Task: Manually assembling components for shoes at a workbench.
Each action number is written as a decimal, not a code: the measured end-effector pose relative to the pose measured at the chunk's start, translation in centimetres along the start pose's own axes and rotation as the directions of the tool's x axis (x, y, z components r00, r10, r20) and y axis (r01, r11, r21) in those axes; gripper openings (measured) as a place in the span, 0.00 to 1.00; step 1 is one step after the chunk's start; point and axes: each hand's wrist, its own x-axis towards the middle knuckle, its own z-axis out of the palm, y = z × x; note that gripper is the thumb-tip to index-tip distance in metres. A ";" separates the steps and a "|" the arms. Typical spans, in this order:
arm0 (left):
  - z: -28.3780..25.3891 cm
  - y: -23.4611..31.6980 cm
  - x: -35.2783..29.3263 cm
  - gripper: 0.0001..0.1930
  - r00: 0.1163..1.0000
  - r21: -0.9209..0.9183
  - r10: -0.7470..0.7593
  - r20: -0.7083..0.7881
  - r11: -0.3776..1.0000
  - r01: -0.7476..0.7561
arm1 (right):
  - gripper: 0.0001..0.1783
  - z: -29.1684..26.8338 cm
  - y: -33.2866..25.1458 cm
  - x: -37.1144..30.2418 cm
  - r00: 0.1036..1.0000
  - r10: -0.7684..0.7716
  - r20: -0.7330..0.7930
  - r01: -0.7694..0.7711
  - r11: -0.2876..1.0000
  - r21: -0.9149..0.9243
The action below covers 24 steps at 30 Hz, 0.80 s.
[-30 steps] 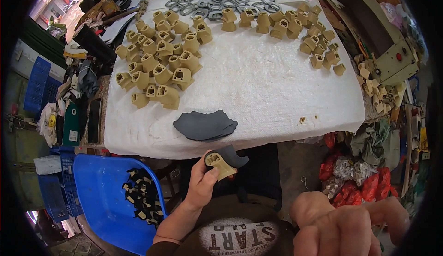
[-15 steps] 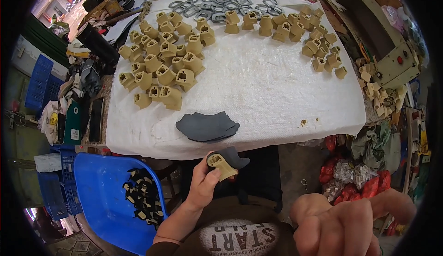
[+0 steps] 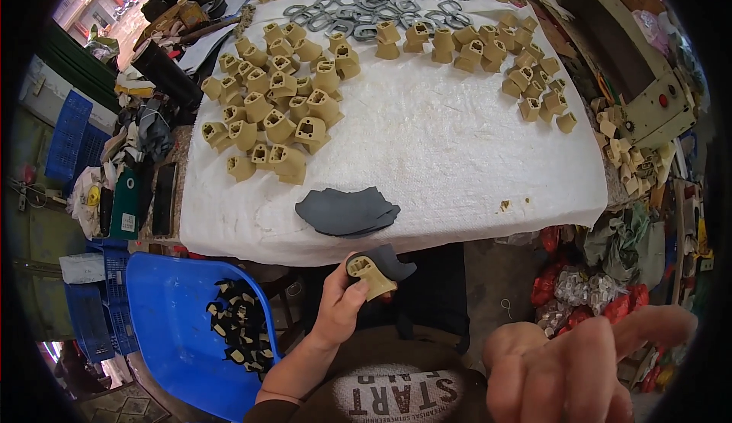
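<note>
My left hand [image 3: 340, 309] is closed round a tan block heel [image 3: 373, 280], its hollow, holed end turned up. A dark grey curved piece of thin material [image 3: 390, 261] lies against the heel's far side, its free end sticking out to the right. Close to the camera at lower right is my right hand [image 3: 560, 373], its fingers bent and one digit stretched out to the right; nothing shows in it. On the table's near edge, just beyond my left hand, rests a stack of similar dark grey pieces [image 3: 348, 211].
Many tan heels [image 3: 278, 126] stand on the white-covered table [image 3: 450, 149], with grey rings [image 3: 366, 4] behind them. A blue basin [image 3: 164, 309] at lower left holds dark-covered heels [image 3: 240, 324]. On the right are a beige machine [image 3: 659, 107] and red bags [image 3: 543, 282].
The whole view has shifted slightly, with the table and basin appearing a little farther right. My left hand keeps its hold on the heel, and my right hand looks nearly the same.
</note>
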 end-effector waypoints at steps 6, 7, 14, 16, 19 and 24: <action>0.7 0.0 0.5 0.18 0.998 -0.035 -0.001 0.059 0.999 0.003 | 0.32 1.0 -1.2 1.4 0.975 0.223 0.013 -0.223 0.963 0.149; 0.7 0.3 0.3 0.18 1.000 -0.025 0.008 0.022 1.000 -0.008 | 0.32 0.8 -0.5 1.2 0.973 0.228 0.016 -0.228 0.960 0.161; 0.7 0.8 0.5 0.21 0.998 0.038 0.061 -0.035 0.997 -0.060 | 0.33 -5.0 4.0 -3.5 0.895 -0.162 -0.415 -0.278 0.524 -0.805; 0.7 0.8 0.7 0.25 0.999 0.080 0.047 -0.018 0.996 -0.046 | 0.30 -7.7 5.7 -5.6 0.817 -0.005 -0.576 -0.515 0.442 -0.734; 1.3 1.3 0.7 0.22 0.997 0.089 0.069 0.037 0.993 -0.072 | 0.26 -8.0 7.8 -7.5 0.694 0.105 -0.712 -0.662 0.482 -0.574; 2.3 2.1 0.9 0.24 0.993 0.223 0.101 0.062 0.968 -0.112 | 0.10 -7.2 8.4 -7.3 0.727 0.118 -0.676 -0.649 0.436 -0.623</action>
